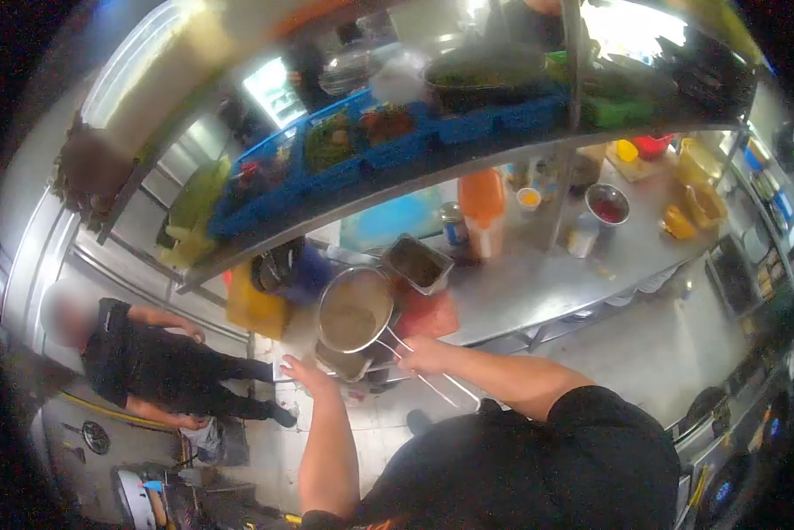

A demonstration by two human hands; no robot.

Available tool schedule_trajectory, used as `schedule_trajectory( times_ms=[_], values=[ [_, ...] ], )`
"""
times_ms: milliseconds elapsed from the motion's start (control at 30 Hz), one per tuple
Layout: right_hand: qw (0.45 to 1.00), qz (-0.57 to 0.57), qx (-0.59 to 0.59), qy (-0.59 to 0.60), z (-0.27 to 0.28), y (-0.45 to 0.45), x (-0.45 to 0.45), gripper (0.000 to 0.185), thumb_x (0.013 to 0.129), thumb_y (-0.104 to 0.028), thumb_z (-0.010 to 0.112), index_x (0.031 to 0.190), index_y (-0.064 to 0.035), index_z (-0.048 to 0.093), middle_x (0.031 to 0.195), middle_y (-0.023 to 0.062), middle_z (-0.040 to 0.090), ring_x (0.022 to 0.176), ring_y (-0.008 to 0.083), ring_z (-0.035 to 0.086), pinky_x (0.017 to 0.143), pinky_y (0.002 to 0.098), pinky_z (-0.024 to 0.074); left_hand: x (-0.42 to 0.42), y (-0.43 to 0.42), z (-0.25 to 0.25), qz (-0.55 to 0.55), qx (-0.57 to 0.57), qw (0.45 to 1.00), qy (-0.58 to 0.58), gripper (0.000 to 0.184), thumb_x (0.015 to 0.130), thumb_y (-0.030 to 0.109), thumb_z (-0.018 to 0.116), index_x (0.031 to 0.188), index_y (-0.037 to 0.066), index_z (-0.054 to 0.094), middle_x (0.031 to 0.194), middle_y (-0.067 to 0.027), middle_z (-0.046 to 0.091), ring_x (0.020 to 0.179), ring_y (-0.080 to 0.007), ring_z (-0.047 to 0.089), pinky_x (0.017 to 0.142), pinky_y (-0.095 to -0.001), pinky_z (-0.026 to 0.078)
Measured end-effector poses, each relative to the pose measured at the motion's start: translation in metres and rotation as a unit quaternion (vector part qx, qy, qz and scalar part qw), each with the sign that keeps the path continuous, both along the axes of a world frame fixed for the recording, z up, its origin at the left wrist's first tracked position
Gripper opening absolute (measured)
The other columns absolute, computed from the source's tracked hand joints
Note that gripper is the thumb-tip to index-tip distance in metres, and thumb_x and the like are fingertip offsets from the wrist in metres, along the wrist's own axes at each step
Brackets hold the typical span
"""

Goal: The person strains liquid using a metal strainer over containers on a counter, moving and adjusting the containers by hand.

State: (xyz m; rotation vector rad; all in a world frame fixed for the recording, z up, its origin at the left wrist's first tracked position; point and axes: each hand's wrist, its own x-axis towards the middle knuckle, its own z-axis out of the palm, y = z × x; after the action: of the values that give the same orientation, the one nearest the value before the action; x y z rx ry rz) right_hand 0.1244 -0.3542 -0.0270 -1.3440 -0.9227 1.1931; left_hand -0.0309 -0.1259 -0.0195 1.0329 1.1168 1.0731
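Strainer [355, 309]: bowl ahead of and between the hands, above a metal pan [355, 367]. Right hand [422, 355] grasping its long wire handle. Left hand [310, 375] unclenched, fingers extended, close beside the pan; contact with it cannot be told. Metal container [447, 268] with dark contents ahead of right hand, red board [434, 316] nearer. Person in dark clothing [154, 358] stands beyond left hand, to its left.

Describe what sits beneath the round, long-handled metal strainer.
Below the strainer, the near end of a silver metal container shows. The strainer's bowl covers the rest, so what the container holds there cannot be seen.
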Motion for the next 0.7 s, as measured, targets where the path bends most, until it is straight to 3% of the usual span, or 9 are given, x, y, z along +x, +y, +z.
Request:
schedule_trajectory(
  times_ms=[100, 133, 233, 267, 367, 500, 567, 633, 700],
  values=[
    [0.998, 0.044, 0.034, -0.029, -0.004, 0.002, -0.017, 0.018, 0.083, -0.019, 0.062, 0.088, -0.0017, 0.063, 0.07, 0.0057, 0.065, 0.059, 0.0163, 0.06, 0.055, 0.033, 0.0478, 0.006, -0.015, 0.028, 0.02, -0.06, 0.998, -0.009, 0.086, 0.095, 0.06, 0.039, 0.154, 0.014, -0.002, 0.16, -0.0155, 0.007, 0.143, -0.0362, 0.022, 0.115, -0.0511, 0.022],
    [0.996, 0.06, 0.045, -0.039, -0.004, 0.002, -0.017, 0.018, 0.083, -0.02, 0.061, 0.084, -0.0021, 0.063, 0.068, 0.0056, 0.065, 0.057, 0.0161, 0.06, 0.054, 0.0328, 0.0472, 0.007, -0.004, 0.012, -0.01, 0.007, 0.997, -0.07, 0.086, 0.095, 0.06, 0.039, 0.154, 0.013, -0.001, 0.16, -0.017, 0.007, 0.143, -0.0362, 0.022, 0.115, -0.0511, 0.023],
    [0.998, 0.046, 0.014, 0.03, -0.001, 0.001, -0.01, 0.016, 0.083, -0.019, 0.062, 0.082, -0.0025, 0.063, 0.069, 0.0056, 0.065, 0.057, 0.0152, 0.06, 0.053, 0.0326, 0.0472, 0.002, 0.009, 0.003, 0.008, 0.025, 0.999, -0.035, 0.085, 0.096, 0.06, 0.039, 0.154, 0.012, 0.001, 0.16, -0.0185, 0.007, 0.143, -0.0368, 0.023, 0.114, -0.0506, 0.024],
    [0.995, -0.027, 0.0, 0.095, 0.001, -0.002, -0.012, 0.014, 0.083, -0.017, 0.062, 0.084, -0.0028, 0.063, 0.067, 0.005, 0.065, 0.056, 0.0147, 0.059, 0.052, 0.0325, 0.0468, 0.001, 0.006, 0.005, 0.028, 0.042, 0.999, -0.006, 0.084, 0.096, 0.058, 0.039, 0.154, 0.01, 0.002, 0.159, -0.0189, 0.007, 0.143, -0.0367, 0.023, 0.115, -0.05, 0.023],
    [0.999, -0.026, 0.021, 0.029, 0.003, 0.002, -0.012, 0.014, 0.083, -0.016, 0.061, 0.086, -0.0027, 0.063, 0.066, 0.0054, 0.065, 0.055, 0.0148, 0.06, 0.053, 0.0325, 0.0475, -0.005, 0.024, -0.019, 0.025, 0.064, 0.998, 0.014, 0.082, 0.097, 0.057, 0.04, 0.155, 0.012, 0.003, 0.159, -0.0183, 0.008, 0.143, -0.0362, 0.022, 0.116, -0.0495, 0.021],
    [0.999, 0.02, -0.015, -0.036, 0.008, 0.003, -0.018, 0.018, 0.083, -0.016, 0.063, 0.093, -0.0015, 0.065, 0.065, 0.0058, 0.065, 0.058, 0.015, 0.062, 0.055, 0.0327, 0.0502, 0.004, 0.017, -0.01, 0.01, 0.05, 0.998, -0.021, 0.082, 0.096, 0.056, 0.042, 0.155, 0.013, 0.003, 0.16, -0.0151, 0.008, 0.144, -0.0348, 0.02, 0.116, -0.0521, 0.019],
    [0.998, 0.014, -0.008, 0.067, 0.009, 0.001, -0.004, 0.017, 0.084, -0.012, 0.066, 0.097, -0.001, 0.064, 0.073, 0.0079, 0.065, 0.062, 0.0162, 0.063, 0.057, 0.0309, 0.052, -0.005, 0.03, -0.029, -0.013, 0.097, 0.994, 0.043, 0.084, 0.095, 0.055, 0.045, 0.155, 0.014, 0.004, 0.16, -0.0131, 0.007, 0.145, -0.034, 0.016, 0.117, -0.0536, 0.017],
    [0.997, -0.022, -0.004, 0.079, -0.005, 0.008, -0.008, 0.02, 0.084, -0.011, 0.063, 0.101, -0.0016, 0.058, 0.072, 0.0051, 0.062, 0.062, 0.0135, 0.06, 0.052, 0.0296, 0.0468, -0.013, 0.042, -0.047, -0.018, 0.135, 0.986, 0.093, 0.085, 0.094, 0.054, 0.047, 0.155, 0.014, 0.003, 0.161, -0.0131, 0.006, 0.146, -0.0341, 0.013, 0.117, -0.054, 0.015],
    [0.998, 0.001, -0.027, 0.052, 0.007, 0.003, -0.017, 0.019, 0.085, -0.01, 0.062, 0.101, -0.0014, 0.058, 0.072, 0.005, 0.06, 0.061, 0.0134, 0.059, 0.052, 0.0292, 0.0466, -0.002, 0.021, -0.017, -0.012, 0.094, 0.995, 0.043, 0.084, 0.095, 0.053, 0.045, 0.155, 0.014, 0.0, 0.161, -0.015, 0.007, 0.146, -0.0351, 0.013, 0.117, -0.0533, 0.013]
  ],
)
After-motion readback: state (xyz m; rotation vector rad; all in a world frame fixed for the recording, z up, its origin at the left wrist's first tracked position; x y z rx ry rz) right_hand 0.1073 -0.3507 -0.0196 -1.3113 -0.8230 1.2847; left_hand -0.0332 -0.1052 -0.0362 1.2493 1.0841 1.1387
